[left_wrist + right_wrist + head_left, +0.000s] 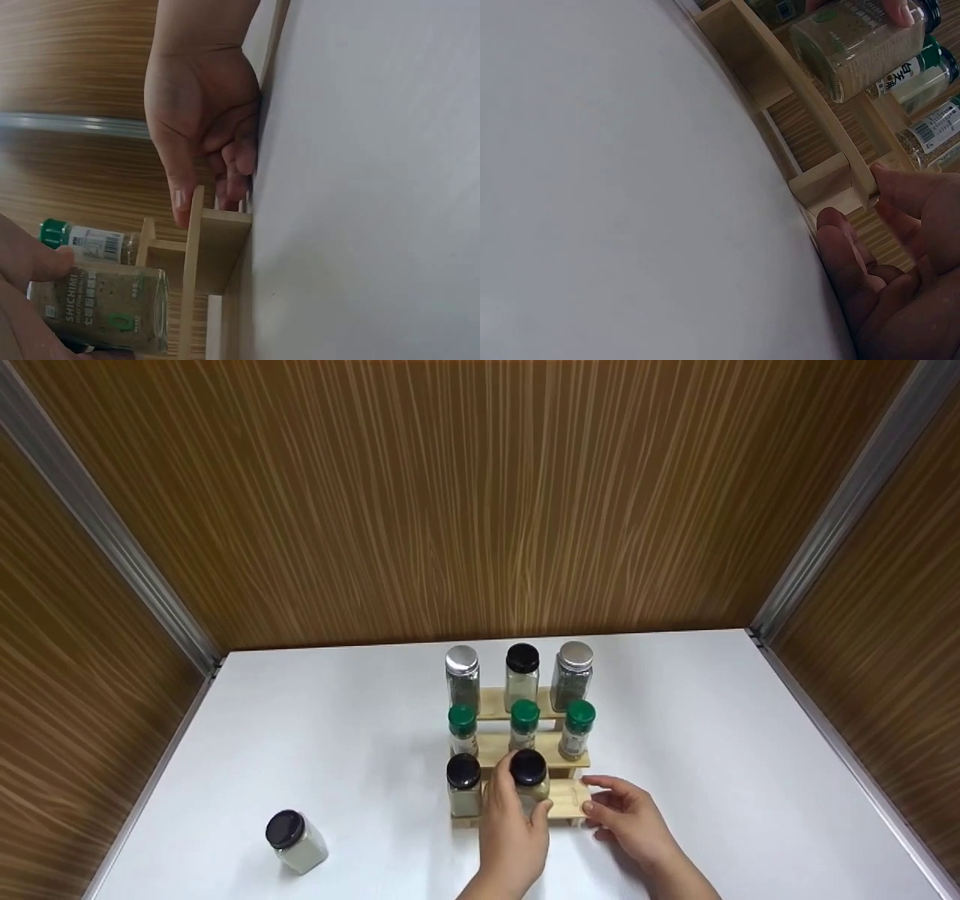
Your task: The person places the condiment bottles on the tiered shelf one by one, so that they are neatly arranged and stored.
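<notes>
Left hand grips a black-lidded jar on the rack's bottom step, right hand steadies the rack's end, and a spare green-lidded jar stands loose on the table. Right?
Not quite: in the head view the loose jar has a black lid, not green. The rest holds.

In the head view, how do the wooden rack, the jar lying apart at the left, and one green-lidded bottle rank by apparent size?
Largest to smallest:
1. wooden rack
2. lone jar, though nearer the camera, so its lead is unsure
3. green-lidded bottle

The label on the clear spice jar [101, 307] held in the left hand [22, 300] reads "SHICHIMI". A green-capped bottle [86, 241] behind it carries a barcode, its digits too small to read.
</notes>
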Motion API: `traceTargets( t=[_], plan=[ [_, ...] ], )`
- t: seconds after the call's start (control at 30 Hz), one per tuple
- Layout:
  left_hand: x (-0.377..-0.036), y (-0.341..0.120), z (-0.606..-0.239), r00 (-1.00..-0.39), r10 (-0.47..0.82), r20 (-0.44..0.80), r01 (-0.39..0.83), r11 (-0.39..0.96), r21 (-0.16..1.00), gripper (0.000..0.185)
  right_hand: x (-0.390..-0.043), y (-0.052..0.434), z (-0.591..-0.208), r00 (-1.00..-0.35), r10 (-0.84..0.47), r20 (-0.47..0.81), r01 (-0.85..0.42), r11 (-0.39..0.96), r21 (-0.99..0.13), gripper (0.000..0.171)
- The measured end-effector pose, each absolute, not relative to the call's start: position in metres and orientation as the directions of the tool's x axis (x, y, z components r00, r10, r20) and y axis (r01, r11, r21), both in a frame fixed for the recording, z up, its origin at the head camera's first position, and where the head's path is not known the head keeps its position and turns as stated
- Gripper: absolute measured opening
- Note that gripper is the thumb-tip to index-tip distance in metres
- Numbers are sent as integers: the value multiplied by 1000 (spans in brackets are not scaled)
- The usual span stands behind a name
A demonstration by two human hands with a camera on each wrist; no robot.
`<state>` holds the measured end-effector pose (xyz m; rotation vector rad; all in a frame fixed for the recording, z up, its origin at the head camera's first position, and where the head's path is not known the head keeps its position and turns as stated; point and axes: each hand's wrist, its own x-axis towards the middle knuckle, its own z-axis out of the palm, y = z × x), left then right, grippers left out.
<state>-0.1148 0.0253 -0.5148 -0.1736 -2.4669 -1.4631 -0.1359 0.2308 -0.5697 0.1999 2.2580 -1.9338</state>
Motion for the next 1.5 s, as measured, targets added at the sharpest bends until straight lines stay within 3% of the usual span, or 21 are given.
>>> traceTargets(
  t=[0.43,0.6,0.83,0.93,1.07,1.27,1.47,1.5],
  plan=[
    [-122,36,-530,-887,-115,447,317,553,771,76,-135,230,-569,-979,6,-203,202,137,-970,51],
    [-123,37,-530,-888,-134,440,311,530,789,77,-136,230,-568,-978,11,-207,206,151,-967,51],
    [-116,40,-528,-879,-120,461,324,558,764,99,-135,230,-567,-977,1,-213,211,142,-967,50],
    [-109,41,-524,-836,-105,539,384,590,711,102,-135,231,-567,-978,-3,-210,208,132,-969,50],
    [-98,39,-511,-734,-81,674,504,600,621,99,-135,230,-566,-977,6,-214,213,129,-969,50],
    [-89,21,-490,-578,-62,814,690,495,528,91,-134,231,-566,-977,8,-214,213,129,-968,50],
    [-90,-18,-482,-493,-168,853,749,416,515,83,-135,231,-567,-978,-16,-210,206,130,-970,51],
    [-90,-26,-481,-506,-204,838,735,407,542,84,-136,232,-567,-978,-17,-210,206,130,-970,51]
  ],
)
